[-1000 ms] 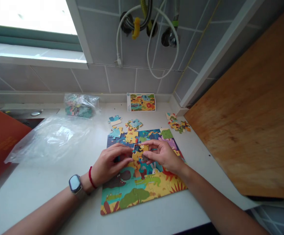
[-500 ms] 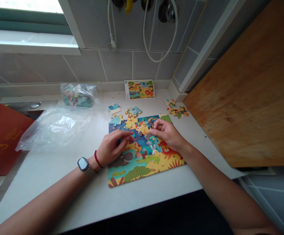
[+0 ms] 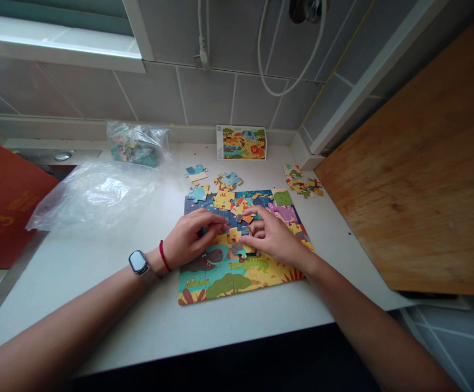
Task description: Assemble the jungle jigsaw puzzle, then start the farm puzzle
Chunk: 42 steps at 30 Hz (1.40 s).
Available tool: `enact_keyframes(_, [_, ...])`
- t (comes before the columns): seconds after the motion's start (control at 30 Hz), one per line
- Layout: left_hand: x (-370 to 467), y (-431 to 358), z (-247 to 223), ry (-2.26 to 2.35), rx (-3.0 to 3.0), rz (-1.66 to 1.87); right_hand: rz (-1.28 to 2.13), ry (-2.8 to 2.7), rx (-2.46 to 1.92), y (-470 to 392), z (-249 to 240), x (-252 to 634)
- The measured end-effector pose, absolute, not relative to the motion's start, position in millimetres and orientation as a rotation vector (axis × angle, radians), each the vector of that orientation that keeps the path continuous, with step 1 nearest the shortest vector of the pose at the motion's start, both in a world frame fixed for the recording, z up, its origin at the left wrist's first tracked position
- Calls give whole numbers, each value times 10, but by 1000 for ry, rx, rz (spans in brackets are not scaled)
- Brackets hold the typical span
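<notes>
A colourful animal jigsaw board [image 3: 220,277] lies on the white counter, with several loose pieces on its upper part. My left hand [image 3: 196,234] rests over the board's left side, fingers curled and thumb near the fingertips; whatever is between them is too small to tell. My right hand [image 3: 271,234] is over the middle, its thumb at a yellow puzzle piece [image 3: 234,236], index finger stretched over another piece, the other fingers bent. Blue and yellow loose pieces [image 3: 229,180] lie at the board's top edge. A second group of pieces [image 3: 301,185] sits to the right, off the board.
A picture card [image 3: 241,142] leans at the back wall. Left of it lie a plastic bag with pieces [image 3: 136,147] and a crumpled clear bag [image 3: 98,193]. An orange box [image 3: 8,201] stands far left, a wooden board [image 3: 420,163] at right.
My right hand has moved down and left over the board, and a yellow piece now shows by its thumb. The purple animal at the board's right is uncovered. The camera view has shifted slightly.
</notes>
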<state>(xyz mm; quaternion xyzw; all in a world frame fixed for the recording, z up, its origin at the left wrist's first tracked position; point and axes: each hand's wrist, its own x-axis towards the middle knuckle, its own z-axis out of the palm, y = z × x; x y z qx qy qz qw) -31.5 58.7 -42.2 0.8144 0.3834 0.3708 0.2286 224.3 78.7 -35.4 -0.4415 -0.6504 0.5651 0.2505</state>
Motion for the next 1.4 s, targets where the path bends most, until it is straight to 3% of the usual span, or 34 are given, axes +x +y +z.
enact_keyframes(0.5, [-320,589,-441,1051,2297,955,1063,-2146,-1192,779,-312,2187])
enact_keyframes(1.4, [-330,599,-467,1031,2317,979,894,-2280,-1216,711,-286,2171])
